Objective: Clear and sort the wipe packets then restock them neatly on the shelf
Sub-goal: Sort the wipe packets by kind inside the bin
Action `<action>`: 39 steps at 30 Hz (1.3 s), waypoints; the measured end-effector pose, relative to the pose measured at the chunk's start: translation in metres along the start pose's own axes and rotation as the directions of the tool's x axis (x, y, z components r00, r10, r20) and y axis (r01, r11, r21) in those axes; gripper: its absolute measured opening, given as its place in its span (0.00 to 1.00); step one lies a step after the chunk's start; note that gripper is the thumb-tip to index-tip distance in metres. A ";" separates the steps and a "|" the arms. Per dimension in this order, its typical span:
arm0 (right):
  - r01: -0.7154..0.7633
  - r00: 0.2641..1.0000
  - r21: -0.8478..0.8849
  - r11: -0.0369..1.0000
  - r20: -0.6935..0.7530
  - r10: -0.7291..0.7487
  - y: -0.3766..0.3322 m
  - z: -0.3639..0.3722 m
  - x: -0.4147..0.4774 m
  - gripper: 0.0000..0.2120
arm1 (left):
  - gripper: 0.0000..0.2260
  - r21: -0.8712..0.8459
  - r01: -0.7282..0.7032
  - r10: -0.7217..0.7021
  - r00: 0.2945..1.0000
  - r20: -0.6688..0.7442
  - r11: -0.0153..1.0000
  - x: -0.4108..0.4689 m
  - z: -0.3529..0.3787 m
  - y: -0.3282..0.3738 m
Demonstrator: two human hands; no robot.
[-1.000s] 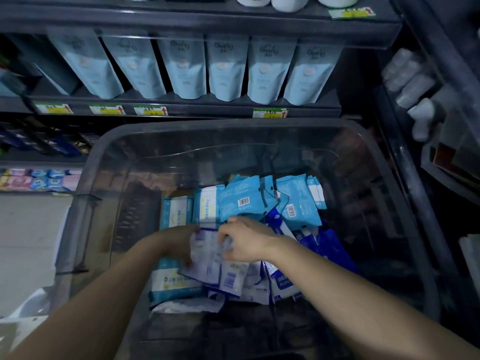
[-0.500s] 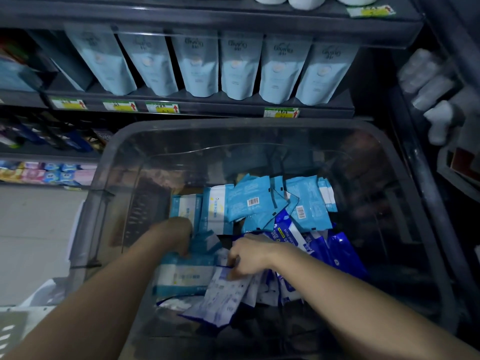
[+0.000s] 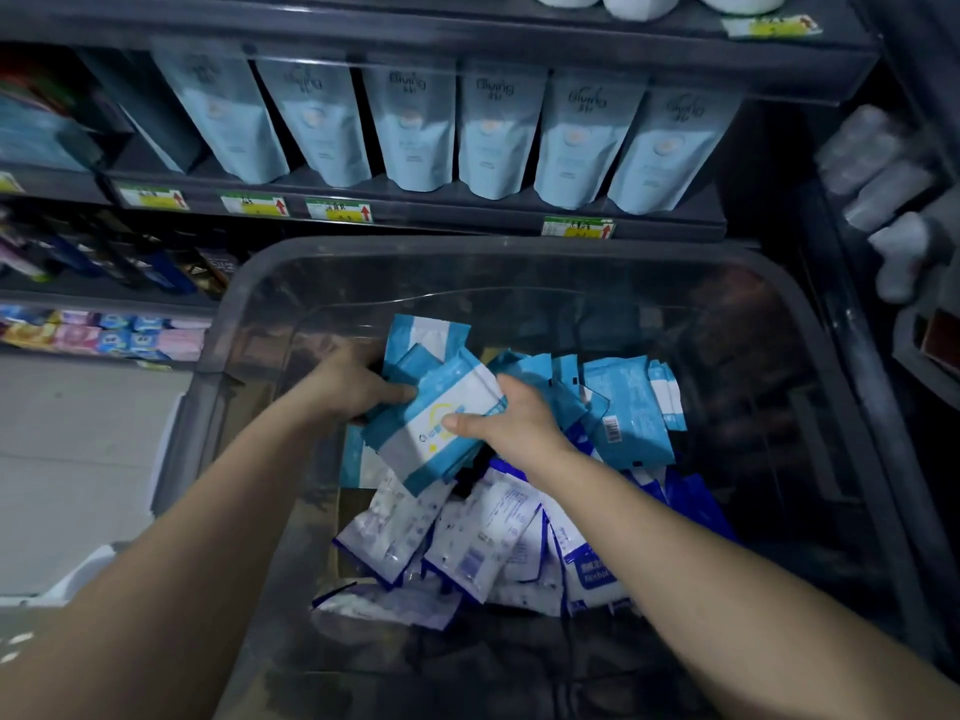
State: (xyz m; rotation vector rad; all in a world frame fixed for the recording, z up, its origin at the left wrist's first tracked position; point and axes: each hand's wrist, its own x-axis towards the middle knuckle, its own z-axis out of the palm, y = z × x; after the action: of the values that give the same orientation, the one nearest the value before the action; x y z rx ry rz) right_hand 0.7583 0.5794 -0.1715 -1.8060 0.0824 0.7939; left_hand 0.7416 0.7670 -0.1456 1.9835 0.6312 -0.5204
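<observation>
A clear plastic bin holds a heap of wipe packets. Both hands grip a bundle of light blue and white wipe packets, lifted above the heap. My left hand clasps its left side and my right hand holds its right side, thumb on top. More light blue packets lie to the right. White packets with dark blue edges lie nearer to me, and dark blue packets sit on the right.
Behind the bin a dark shelf carries a row of pale blue standing pouches above yellow price tags. Lower shelves at the left hold colourful packs. White bottles hang at the right. Pale floor shows at the left.
Both hands let the white packets drop near me, moved further into the bin and took up the light blue bundle, now raised off the heap.
</observation>
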 end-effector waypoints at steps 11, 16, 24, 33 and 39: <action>0.236 0.960 -0.156 0.959 -0.118 -0.255 -0.003 -0.012 0.013 0.11 | 0.14 0.396 0.131 -0.061 0.981 -0.185 0.909 0.011 0.010 -0.011; 0.281 0.851 -0.437 0.854 -0.298 -0.432 -0.009 -0.011 0.015 0.08 | 0.14 0.267 0.211 -0.139 0.954 -0.265 0.940 0.022 0.017 -0.026; 0.412 0.647 -0.857 0.310 0.036 -0.762 0.010 -0.010 0.008 0.03 | 0.12 0.795 -0.002 0.139 0.985 -0.103 0.607 0.005 0.052 -0.033; 0.292 0.804 -0.883 0.367 0.434 0.406 0.021 0.009 -0.015 0.26 | 0.34 0.804 -0.265 -0.102 0.922 0.373 0.532 0.000 0.066 -0.060; 0.123 0.949 -0.856 0.502 0.250 0.193 -0.005 -0.027 -0.017 0.14 | 0.18 0.898 -0.291 -0.233 0.897 0.377 0.330 -0.003 0.068 -0.039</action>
State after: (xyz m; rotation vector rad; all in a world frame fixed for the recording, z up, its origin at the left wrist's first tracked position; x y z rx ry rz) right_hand 0.7604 0.5533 -0.1535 -2.5940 -0.6234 1.2972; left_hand 0.7080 0.7219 -0.2010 2.7890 -0.1417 -1.5778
